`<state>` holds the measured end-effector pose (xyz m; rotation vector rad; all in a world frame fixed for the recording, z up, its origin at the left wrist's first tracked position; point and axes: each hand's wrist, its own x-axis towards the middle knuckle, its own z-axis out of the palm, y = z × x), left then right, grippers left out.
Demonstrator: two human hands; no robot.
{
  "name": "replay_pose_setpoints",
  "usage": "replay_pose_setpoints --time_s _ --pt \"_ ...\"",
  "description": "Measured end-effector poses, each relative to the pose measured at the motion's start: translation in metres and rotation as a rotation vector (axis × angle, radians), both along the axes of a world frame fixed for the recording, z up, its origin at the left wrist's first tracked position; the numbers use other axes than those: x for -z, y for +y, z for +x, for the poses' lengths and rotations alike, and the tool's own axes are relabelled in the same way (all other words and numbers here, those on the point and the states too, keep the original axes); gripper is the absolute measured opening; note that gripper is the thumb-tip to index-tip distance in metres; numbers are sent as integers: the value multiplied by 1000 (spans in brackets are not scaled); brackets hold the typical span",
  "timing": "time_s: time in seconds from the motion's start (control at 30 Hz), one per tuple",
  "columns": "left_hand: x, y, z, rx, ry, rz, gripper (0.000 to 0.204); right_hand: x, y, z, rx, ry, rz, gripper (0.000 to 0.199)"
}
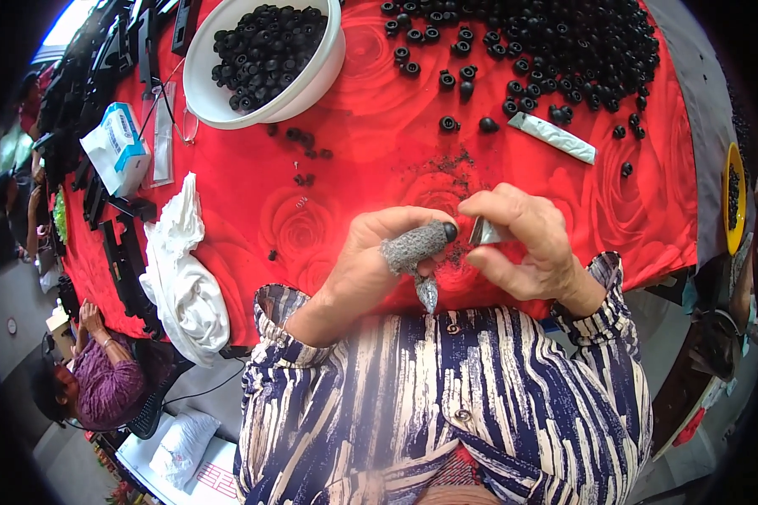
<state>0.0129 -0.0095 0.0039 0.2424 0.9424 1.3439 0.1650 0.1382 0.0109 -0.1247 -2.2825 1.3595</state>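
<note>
My left hand [360, 263] is closed on a small round black part [451, 231], held above the red cloth in front of my chest. One of its fingers wears a fuzzy grey wrap [414, 247], and a silvery wrap [427, 295] covers another. Just to the right, my right hand [526, 240] pinches a short metal blade [483, 232] with a silvery handle, mostly hidden by the fingers. A small gap separates the blade from the black part. Dark shavings [453, 172] lie scattered on the cloth beyond my hands.
A white bowl [324, 71] full of black parts stands at the far left. Many loose black parts [564, 50] spread across the far right, near a silvery strip [554, 138]. At left are a white cloth [189, 295], a tissue box [118, 151] and another person [101, 379].
</note>
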Motion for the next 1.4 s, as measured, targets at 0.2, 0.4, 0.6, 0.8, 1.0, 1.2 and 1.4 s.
replay_pose_setpoints --time_s 0.2,0.4,0.6,0.8,1.0,1.2,1.4 --pt "0 4 8 67 -260 16 24 5 -10 0 35 117 216 42" --pt "13 -2 13 25 -436 2 24 8 -17 1 74 189 261 31" --pt "5 1 9 -32 -210 63 28 -6 -7 0 30 133 64 23" --pt "6 0 6 8 -192 126 29 1 -4 5 11 -112 -145 21" --pt "7 -1 6 -6 -198 104 29 2 -5 4 13 -126 -68 18" --pt "10 -1 7 -3 -185 95 28 5 -5 5 22 -137 -50 18" --pt "12 -3 6 -6 -204 60 27 4 -3 4 -3 -135 -53 18"
